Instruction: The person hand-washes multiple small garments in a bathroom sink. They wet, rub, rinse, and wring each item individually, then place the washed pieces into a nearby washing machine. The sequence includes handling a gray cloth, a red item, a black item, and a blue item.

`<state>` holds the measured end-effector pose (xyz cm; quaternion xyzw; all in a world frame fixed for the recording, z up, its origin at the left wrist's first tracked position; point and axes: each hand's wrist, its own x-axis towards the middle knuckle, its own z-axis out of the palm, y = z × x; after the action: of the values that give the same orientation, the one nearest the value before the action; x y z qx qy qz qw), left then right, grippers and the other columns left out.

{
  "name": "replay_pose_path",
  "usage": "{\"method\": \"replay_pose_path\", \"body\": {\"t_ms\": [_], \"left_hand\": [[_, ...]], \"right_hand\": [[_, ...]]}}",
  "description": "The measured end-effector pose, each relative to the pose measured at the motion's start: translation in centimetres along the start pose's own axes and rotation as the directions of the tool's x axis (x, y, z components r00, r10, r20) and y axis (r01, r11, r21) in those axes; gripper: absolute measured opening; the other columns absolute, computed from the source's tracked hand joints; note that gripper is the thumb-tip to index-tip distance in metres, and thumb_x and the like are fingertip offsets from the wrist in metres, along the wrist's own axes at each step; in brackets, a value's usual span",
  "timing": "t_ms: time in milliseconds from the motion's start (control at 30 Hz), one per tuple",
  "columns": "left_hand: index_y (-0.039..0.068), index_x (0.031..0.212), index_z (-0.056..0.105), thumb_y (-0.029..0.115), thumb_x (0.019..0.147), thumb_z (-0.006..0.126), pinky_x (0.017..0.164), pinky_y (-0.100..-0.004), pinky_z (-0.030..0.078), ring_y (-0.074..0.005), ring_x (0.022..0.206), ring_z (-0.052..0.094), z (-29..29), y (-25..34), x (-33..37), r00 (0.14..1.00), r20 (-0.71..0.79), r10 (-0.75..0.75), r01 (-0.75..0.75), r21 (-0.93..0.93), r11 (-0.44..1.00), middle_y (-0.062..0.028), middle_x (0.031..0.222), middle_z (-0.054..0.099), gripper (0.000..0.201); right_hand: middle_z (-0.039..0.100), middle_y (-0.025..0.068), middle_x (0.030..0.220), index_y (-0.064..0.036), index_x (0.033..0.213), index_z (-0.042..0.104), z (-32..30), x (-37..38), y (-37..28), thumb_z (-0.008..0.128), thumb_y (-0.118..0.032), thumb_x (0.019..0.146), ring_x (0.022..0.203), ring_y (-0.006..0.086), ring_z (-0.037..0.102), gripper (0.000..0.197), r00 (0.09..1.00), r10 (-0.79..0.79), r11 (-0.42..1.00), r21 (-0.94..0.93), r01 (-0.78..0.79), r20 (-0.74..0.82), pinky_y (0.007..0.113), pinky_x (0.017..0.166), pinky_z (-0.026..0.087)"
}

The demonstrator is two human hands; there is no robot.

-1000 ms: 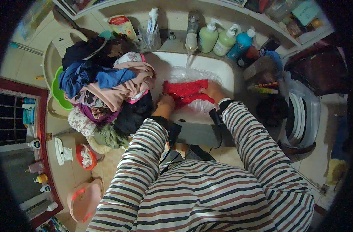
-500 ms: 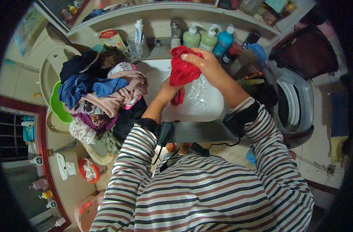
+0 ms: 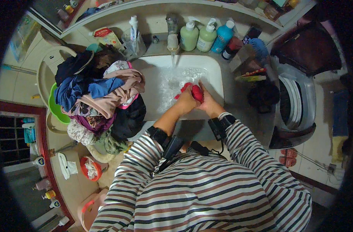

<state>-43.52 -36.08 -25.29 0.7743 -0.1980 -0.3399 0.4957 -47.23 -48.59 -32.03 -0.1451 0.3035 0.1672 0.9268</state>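
A bunched red cloth (image 3: 197,94) is squeezed between my two hands, low over the front right part of the white sink basin (image 3: 153,106). My left hand (image 3: 187,102) grips it from the left, fingers curled round it. On the other side my right hand (image 3: 209,101) presses against the cloth, its fingers partly hidden behind it. A loose red end pokes out to the left, near the water. From the faucet (image 3: 173,41) at the back a stream runs into the basin, and the water there is rippled.
Left of the sink rises a big pile of clothes (image 3: 107,91) over a green basin (image 3: 56,106). Along the back stand green pump bottles (image 3: 189,36), a blue bottle (image 3: 223,37) and a cup with toothpaste (image 3: 133,42). A clear tub (image 3: 309,100) is at the right.
Both hands have come down and nearer to me, from beneath the faucet to the basin's front. The hanging red cloth is now gathered into a ball, and the faucet and its stream show.
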Motion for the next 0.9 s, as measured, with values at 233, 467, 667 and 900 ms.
{"method": "replay_pose_path", "body": {"t_ms": [233, 467, 667, 900], "left_hand": [[0.003, 0.119, 0.042, 0.016, 0.071, 0.071, 0.083, -0.0319, 0.045, -0.0181, 0.095, 0.056, -5.9, -0.7, -1.0, 0.957, 0.275, 0.092, 0.138, -0.71, 0.69, -0.009, 0.106, 0.056, 0.057], [0.007, 0.116, 0.046, 0.05, 0.084, 0.045, 0.092, -0.038, 0.04, -0.0236, 0.106, 0.05, -4.7, -2.2, 1.0, 0.995, 0.086, -0.04, 0.095, -0.903, 0.42, -0.0113, 0.118, 0.05, 0.054], [0.008, 0.122, 0.039, 0.051, 0.087, 0.035, 0.093, -0.0433, 0.038, -0.0314, 0.103, 0.049, -3.9, -1.5, 0.3, 0.87, 0.253, 0.423, 0.334, -0.933, -0.13, -0.0175, 0.11, 0.051, 0.056], [0.008, 0.101, 0.045, 0.015, 0.079, 0.061, 0.062, -0.0322, 0.049, -0.0205, 0.072, 0.057, -5.5, 0.4, 0.9, 0.97, 0.124, 0.21, 0.05, -0.945, 0.324, -0.0072, 0.08, 0.054, 0.027]], "right_hand": [[0.056, 0.0112, 0.107, -0.0083, 0.107, 0.051, 3.6, -2.2, 0.2, 0.042, -0.027, 0.088, 0.099, 0.0266, 0.054, 0.029, 0.938, -0.223, 0.97, 0.036, 0.241, -0.267, 0.045, 0.086, 0.043], [0.048, 0.0106, 0.121, -0.0126, 0.115, 0.045, 8.9, -6.6, 1.8, 0.044, -0.033, 0.081, 0.11, 0.0303, 0.046, 0.039, 0.991, -0.125, 0.989, -0.089, 0.121, -0.047, 0.058, 0.086, 0.036], [0.043, 0.0081, 0.127, -0.0183, 0.122, 0.042, 9.6, -8.0, 2.0, 0.047, -0.05, 0.078, 0.116, 0.0314, 0.04, 0.054, 0.95, 0.163, 0.98, -0.152, -0.125, 0.267, 0.067, 0.086, 0.027], [0.045, 0.0126, 0.124, -0.0082, 0.124, 0.038, 9.7, -8.1, 1.6, 0.067, -0.045, 0.071, 0.112, 0.0294, 0.045, 0.071, 0.992, 0.11, 0.874, -0.481, -0.068, 0.06, 0.059, 0.086, 0.038]]}}
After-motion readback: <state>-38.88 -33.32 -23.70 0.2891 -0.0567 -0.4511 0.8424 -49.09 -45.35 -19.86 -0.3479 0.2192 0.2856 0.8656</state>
